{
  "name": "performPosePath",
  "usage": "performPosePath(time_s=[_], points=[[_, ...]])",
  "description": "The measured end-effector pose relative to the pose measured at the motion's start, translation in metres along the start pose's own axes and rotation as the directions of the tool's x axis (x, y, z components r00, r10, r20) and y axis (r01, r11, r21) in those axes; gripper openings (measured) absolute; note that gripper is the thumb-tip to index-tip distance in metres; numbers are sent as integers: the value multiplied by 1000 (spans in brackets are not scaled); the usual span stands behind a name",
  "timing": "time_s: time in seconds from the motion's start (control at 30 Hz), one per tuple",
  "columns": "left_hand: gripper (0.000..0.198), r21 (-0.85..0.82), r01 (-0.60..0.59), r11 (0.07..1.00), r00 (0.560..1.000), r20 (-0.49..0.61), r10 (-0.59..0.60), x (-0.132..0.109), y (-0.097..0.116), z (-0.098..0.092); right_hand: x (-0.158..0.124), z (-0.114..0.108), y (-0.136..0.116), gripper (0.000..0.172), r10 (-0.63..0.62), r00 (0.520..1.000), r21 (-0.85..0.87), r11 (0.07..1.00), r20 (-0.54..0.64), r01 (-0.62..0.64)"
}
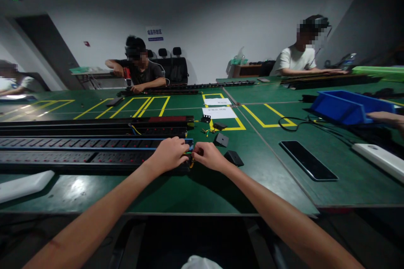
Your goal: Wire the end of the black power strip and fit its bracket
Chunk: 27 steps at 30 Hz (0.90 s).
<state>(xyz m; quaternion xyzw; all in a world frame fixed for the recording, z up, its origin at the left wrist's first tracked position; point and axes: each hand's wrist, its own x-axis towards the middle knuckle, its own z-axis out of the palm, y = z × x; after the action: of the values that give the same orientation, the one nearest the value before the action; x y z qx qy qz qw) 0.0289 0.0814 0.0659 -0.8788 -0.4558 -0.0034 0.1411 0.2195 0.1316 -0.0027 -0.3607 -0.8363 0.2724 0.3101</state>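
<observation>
Hands (168, 154), two, at thin wires (188, 153)

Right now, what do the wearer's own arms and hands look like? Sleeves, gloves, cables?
Left hand and right hand are ungloved. Left forearm and right forearm are bare; no sleeves, watch or attached cables visible.

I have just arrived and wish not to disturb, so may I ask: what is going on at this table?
Someone works bare-handed at the end of long socket strips. Their left hand lies over the strips; their right hand is at the coloured wires there, though its exact hold is hidden. Small black pieces lie nearby on the green table. Opposite, a co-worker holds a red tool, apparently a drill.
</observation>
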Motion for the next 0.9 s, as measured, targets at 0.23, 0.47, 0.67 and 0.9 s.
performPosePath(time_s=[0.23, 0.47, 0.67, 0.9], points=[[7, -104, 125, 987, 992, 21, -123, 0, 3, 3, 2, 1, 3, 9, 31, 1000, -22, 999, 5, -31], [9, -116, 167, 979, 986, 29, -165, 2, 6, 1, 3, 1, 6, 8, 34, 999, 21, 999, 7, -35], [12, -177, 203, 963, 978, -19, -210, 1, 6, 9, 2, 5, 7, 8, 51, 999, 22, 998, 0, -51], [13, -352, 268, 897, 953, -43, -301, -2, 3, 23, -3, -3, 9, 19, 13, 996, -23, 1000, 90, -11]])
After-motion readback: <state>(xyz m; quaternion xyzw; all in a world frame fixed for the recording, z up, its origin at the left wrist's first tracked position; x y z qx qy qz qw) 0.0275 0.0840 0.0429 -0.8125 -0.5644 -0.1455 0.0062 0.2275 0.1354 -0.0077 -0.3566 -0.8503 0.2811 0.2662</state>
